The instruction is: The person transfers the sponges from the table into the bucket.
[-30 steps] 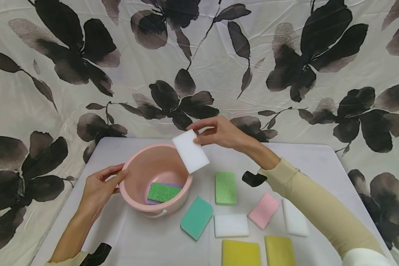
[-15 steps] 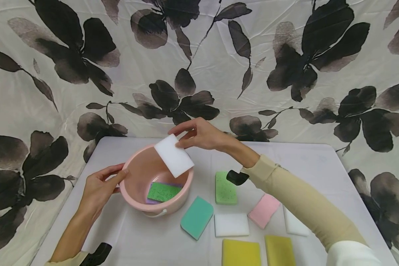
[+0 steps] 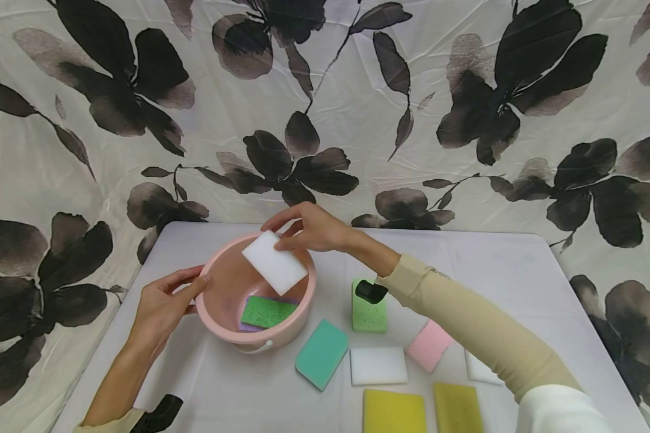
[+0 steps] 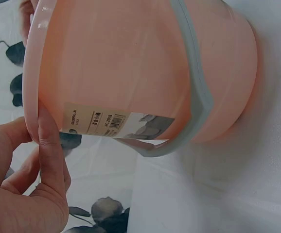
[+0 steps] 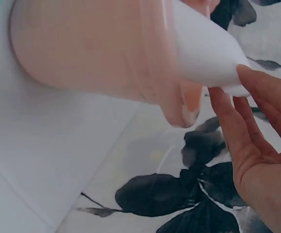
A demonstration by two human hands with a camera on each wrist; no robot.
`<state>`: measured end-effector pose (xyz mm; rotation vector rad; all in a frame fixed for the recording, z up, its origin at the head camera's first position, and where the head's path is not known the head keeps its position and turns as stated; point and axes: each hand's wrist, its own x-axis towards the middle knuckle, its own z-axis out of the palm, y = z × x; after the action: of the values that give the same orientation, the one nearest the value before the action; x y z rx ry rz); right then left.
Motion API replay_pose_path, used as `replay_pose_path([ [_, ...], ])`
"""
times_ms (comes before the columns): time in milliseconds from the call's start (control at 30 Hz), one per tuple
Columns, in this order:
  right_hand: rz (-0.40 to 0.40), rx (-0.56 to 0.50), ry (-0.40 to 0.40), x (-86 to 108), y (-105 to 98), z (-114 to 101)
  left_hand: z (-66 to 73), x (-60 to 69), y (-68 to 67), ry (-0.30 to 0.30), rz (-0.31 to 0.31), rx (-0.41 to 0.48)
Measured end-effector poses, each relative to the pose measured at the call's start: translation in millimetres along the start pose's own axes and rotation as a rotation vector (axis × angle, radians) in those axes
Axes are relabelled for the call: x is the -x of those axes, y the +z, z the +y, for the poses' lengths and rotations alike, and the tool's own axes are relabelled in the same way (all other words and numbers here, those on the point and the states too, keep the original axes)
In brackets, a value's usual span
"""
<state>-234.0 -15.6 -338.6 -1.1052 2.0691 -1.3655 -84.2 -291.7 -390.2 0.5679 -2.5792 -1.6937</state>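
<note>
A pink bucket (image 3: pixel 222 288) stands on the table's left half. My left hand (image 3: pixel 165 307) pinches its rim on the left side, thumb on one face and fingers on the other, as the left wrist view also shows. Over the bucket's mouth my right hand (image 3: pixel 316 228) holds a white sponge (image 3: pixel 275 263) by its upper edge, between thumb and fingers. In the right wrist view this white sponge (image 5: pixel 206 48) is partly behind the bucket's rim. Inside the bucket a green sponge (image 3: pixel 268 311) lies on a purple sponge (image 3: pixel 249 328), which is mostly covered.
Right of the bucket lie a teal sponge (image 3: pixel 322 355), a light green sponge (image 3: pixel 369 316), a white sponge (image 3: pixel 379 365), a pink sponge (image 3: pixel 429 346) and two yellow ones. Another white sponge (image 3: pixel 482 368) is partly under the right sleeve. Floral cloth (image 3: pixel 325 120) hangs behind the table.
My right hand has carried the white sponge leftward and slightly down, from the bucket's right rim to over its opening. The left hand has stayed on the rim.
</note>
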Motion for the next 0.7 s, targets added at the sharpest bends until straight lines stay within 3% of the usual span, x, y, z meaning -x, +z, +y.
replay_pose_path([
  [333,-0.011,0.212,0.013,-5.7,21.7,0.7,0.2,-0.6,-1.2,0.009,-0.014,-0.003],
  [500,-0.020,0.283,-0.036,-7.6,31.4,5.7,0.7,-0.7,-1.4,0.004,-0.018,-0.002],
  [700,-0.048,0.472,-0.097,-11.7,45.0,11.0,1.1,-0.7,-0.5,-0.004,-0.013,-0.012],
])
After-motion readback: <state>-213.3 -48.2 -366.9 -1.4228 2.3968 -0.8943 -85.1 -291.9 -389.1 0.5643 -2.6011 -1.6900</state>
